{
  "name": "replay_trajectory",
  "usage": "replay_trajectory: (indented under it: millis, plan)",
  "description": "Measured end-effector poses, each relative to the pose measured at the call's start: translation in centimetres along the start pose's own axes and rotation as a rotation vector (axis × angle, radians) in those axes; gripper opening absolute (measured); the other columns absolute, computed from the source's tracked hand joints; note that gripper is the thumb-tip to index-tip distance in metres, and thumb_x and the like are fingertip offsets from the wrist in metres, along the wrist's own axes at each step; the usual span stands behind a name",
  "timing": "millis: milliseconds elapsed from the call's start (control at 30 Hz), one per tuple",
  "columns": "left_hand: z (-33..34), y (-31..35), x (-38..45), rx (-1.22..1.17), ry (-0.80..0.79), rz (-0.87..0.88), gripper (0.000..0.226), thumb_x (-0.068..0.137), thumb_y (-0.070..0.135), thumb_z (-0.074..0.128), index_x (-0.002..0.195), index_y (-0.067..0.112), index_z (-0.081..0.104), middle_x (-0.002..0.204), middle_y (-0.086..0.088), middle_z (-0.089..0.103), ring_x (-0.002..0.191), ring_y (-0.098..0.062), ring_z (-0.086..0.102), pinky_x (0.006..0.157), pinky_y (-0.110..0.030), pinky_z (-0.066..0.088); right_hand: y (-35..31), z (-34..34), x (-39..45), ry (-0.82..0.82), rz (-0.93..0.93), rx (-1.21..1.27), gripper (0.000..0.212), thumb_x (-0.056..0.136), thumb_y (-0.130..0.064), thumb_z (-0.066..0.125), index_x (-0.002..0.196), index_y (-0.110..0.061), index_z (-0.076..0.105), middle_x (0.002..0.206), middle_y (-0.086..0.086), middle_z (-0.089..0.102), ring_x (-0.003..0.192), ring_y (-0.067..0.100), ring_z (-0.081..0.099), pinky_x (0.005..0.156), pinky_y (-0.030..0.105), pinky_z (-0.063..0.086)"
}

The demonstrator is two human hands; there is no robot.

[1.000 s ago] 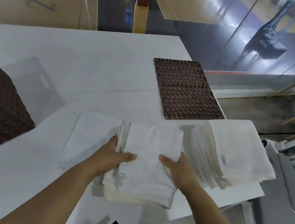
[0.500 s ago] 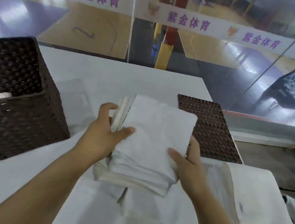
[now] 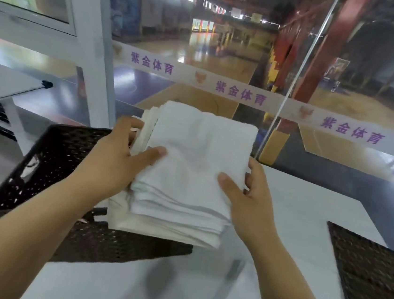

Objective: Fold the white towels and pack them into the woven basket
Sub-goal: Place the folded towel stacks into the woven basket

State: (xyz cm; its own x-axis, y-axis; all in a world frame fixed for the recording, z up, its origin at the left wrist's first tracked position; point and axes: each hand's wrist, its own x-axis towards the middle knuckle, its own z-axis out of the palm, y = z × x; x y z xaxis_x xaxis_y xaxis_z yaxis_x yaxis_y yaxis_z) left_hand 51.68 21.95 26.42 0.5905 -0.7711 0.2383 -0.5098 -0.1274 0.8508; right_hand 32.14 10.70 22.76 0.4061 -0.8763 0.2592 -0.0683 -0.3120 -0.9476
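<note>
A stack of folded white towels [image 3: 191,170] is held in the air between both hands. My left hand [image 3: 113,162] grips its left side with the thumb on top. My right hand [image 3: 249,199] grips the right side, thumb also on top. The stack hovers above the right part of the dark brown woven basket [image 3: 49,167], which stands on the white table at the left. The towels and my arms hide most of the basket's inside.
The white table [image 3: 302,210] runs to the right, with a flat dark woven lid [image 3: 370,279] lying at its right edge. A glass wall with a printed white band [image 3: 246,96] stands just beyond the table. A white post [image 3: 90,46] rises behind the basket.
Both hands lifted the towel stack off the table and carried it left and up over the basket. The view swung left, so the other towel pile has left the frame.
</note>
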Motion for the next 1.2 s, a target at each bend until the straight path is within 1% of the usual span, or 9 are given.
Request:
replay_trajectory:
  millis: [267,367,600,700,800,867,967,1100,1200]
  plan:
    - [-9.6,-10.4,7.2,0.079,0.043,-0.192,0.059,0.078,0.042,0.071,0.121,0.023,0.035,0.11,0.002,0.056,0.088,-0.015,0.059,0.057,-0.021,0.041,-0.4,15.8,6.7,-0.263,0.051,-0.04,0.049,0.092,-0.025,0.06,0.136,-0.029,0.04,0.11,-0.025,0.056,0.098,-0.007,0.056,0.089,0.021,0.048]
    - [-10.1,-14.7,9.3,0.108,0.008,-0.287,0.068,0.077,0.037,0.073,0.126,0.014,0.032,0.107,-0.001,0.052,0.086,-0.017,0.054,0.065,-0.027,0.043,1.2,19.6,8.8,-0.36,0.101,-0.174,0.051,0.094,-0.022,0.056,0.14,-0.024,0.033,0.111,-0.023,0.052,0.095,-0.005,0.052,0.08,0.013,0.041]
    - [-6.8,-21.5,11.5,0.157,-0.229,-0.473,0.049,0.087,0.028,0.065,0.107,0.012,0.023,0.086,0.003,0.051,0.07,-0.006,0.049,0.053,-0.018,0.036,7.1,23.8,12.3,-0.577,0.378,-0.594,0.056,0.096,-0.022,0.052,0.141,-0.008,0.022,0.131,0.007,0.05,0.109,0.02,0.05,0.088,0.026,0.038]
    - [-5.3,-23.7,12.0,0.216,-0.301,-0.548,0.047,0.087,0.029,0.063,0.103,0.011,0.023,0.1,-0.01,0.057,0.079,-0.018,0.055,0.06,-0.026,0.039,9.4,24.8,12.9,-0.636,0.47,-0.689,0.057,0.095,-0.024,0.052,0.14,-0.005,0.022,0.13,0.009,0.051,0.108,0.02,0.052,0.088,0.028,0.042]
    - [-4.9,-25.0,12.4,0.479,-0.485,-0.587,0.056,0.089,0.036,0.059,0.121,0.002,0.028,0.119,-0.017,0.055,0.099,-0.025,0.057,0.075,-0.027,0.042,11.5,25.9,12.7,-0.729,0.529,-0.806,0.064,0.094,-0.025,0.054,0.143,-0.003,0.019,0.132,0.012,0.049,0.116,0.024,0.051,0.092,0.028,0.041]
    - [-5.3,-25.2,12.8,0.639,-0.637,-0.563,0.059,0.087,0.034,0.06,0.129,0.0,0.035,0.124,-0.014,0.054,0.108,-0.024,0.056,0.084,-0.028,0.045,12.5,26.6,12.1,-0.814,0.53,-0.904,0.074,0.093,-0.026,0.055,0.147,-0.003,0.01,0.136,0.014,0.047,0.12,0.026,0.05,0.095,0.028,0.041]
    - [-6.2,-25.1,13.1,0.741,-0.697,-0.477,0.041,0.088,0.027,0.058,0.121,0.006,0.046,0.112,-0.009,0.059,0.093,-0.021,0.057,0.074,-0.028,0.047,13.0,27.3,11.4,-0.936,0.525,-0.977,0.094,0.091,-0.034,0.059,0.149,-0.008,-0.01,0.145,0.016,0.038,0.127,0.028,0.044,0.104,0.031,0.037]
    - [-8.3,-23.8,12.0,0.905,-0.515,-0.204,0.031,0.089,0.026,0.053,0.118,0.016,0.049,0.112,-0.004,0.057,0.103,-0.025,0.057,0.077,-0.033,0.048,13.3,27.6,10.4,-1.07,0.535,-1.087,0.105,0.094,-0.041,0.052,0.136,-0.004,-0.037,0.152,0.022,0.025,0.131,0.03,0.041,0.11,0.033,0.031]
    - [-10.7,-23.3,10.9,0.965,-0.236,0.069,0.03,0.068,0.019,0.079,0.092,0.012,0.063,0.086,-0.005,0.061,0.079,-0.028,0.061,0.057,-0.037,0.055,13.7,27.9,9.4,-1.048,0.565,-1.116,0.101,0.099,-0.037,0.043,0.125,0.005,-0.045,0.147,0.028,0.031,0.129,0.034,0.043,0.11,0.034,0.029]
